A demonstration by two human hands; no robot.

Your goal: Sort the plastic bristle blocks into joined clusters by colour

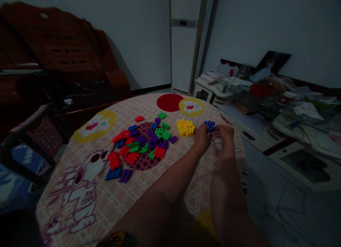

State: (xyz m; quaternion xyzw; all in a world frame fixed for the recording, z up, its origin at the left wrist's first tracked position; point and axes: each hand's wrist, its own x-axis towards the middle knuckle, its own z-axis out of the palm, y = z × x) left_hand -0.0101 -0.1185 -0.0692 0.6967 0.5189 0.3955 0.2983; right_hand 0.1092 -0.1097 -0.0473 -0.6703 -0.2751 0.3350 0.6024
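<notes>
At the right side of the round table, my left hand (202, 137) and my right hand (225, 134) close in on a small cluster of blue building blocks (210, 125), one from each side. The fingers are bent and partly hidden, with the blue pegs showing between them. Just left of my left hand stands a tight group of yellow building blocks (185, 128), pegs upward. Farther left lies a loose heap of red blocks (114, 160), green blocks (163, 134), purple blocks (125, 175) and blue blocks (113, 173).
A patterned cloth covers the table (106, 200). Beyond its right edge is a low cabinet (253, 137) piled with papers and bags. A chair (48, 133) and a wooden sofa (64, 51) stand at the left, a tall white appliance (183, 55) at the back.
</notes>
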